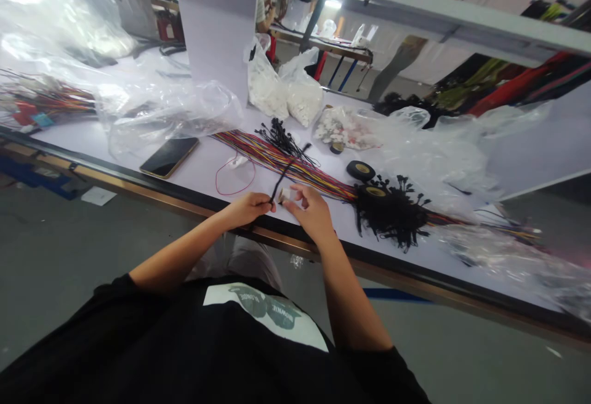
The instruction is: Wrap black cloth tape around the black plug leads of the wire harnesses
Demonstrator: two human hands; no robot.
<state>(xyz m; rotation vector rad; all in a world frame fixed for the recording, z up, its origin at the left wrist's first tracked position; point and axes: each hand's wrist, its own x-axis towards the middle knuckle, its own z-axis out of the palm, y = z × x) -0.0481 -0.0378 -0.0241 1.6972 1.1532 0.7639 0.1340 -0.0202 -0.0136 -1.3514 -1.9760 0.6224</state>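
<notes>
My left hand (253,208) is closed on a thin black cable (285,173), which slants up and away over the wire bundle. Just to its right, my right hand (311,212) pinches a small pale roll (285,194) with a tan core; whether it is tape I cannot tell. Both hands are close together above the table's front edge. Behind them lies a long bundle of red, yellow and black wires (300,173), with small black connector leads (284,138) on top.
A phone (168,157) and a pink wire loop (235,176) lie left of my hands. Black tape rolls (361,170) and a heap of black connectors (392,213) are at right. Behind stand bags of white parts (302,93); plastic bags (166,108) cover the left.
</notes>
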